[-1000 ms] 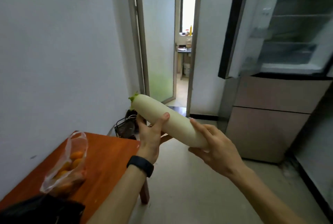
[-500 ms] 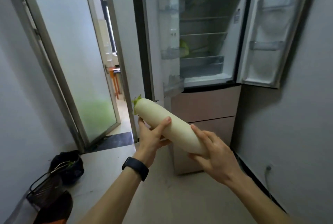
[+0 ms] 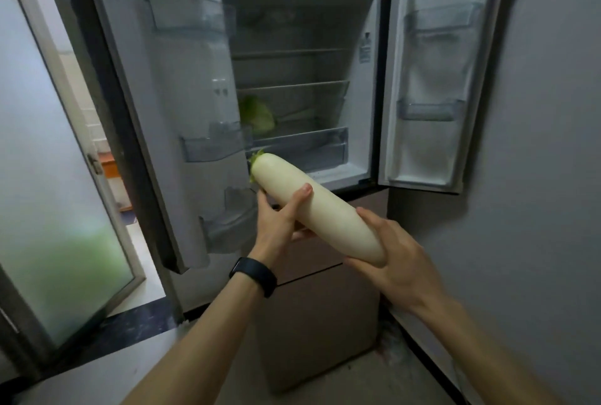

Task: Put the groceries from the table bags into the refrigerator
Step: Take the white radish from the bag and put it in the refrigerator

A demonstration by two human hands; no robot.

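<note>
Pale floor [image 3: 81, 382] up close, grey wall [image 3: 536, 176] on the right. Left hand [image 3: 276, 222] has its grip around the white radish [image 3: 328, 216] mid-length, right hand [image 3: 403, 264] cups the near end, just in front of the open fridge [image 3: 302, 30]. Cabbage [image 3: 260, 116] on a far shelf, frosted glass door [image 3: 48, 176] on the left.

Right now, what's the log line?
left hand and right hand grip long white radish | double-door refrigerator open | green leafy vegetable inside

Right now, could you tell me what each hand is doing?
Left hand: grips the white radish near its leafy end.
Right hand: holds the radish's blunt lower end, fingers curled under it.
</note>
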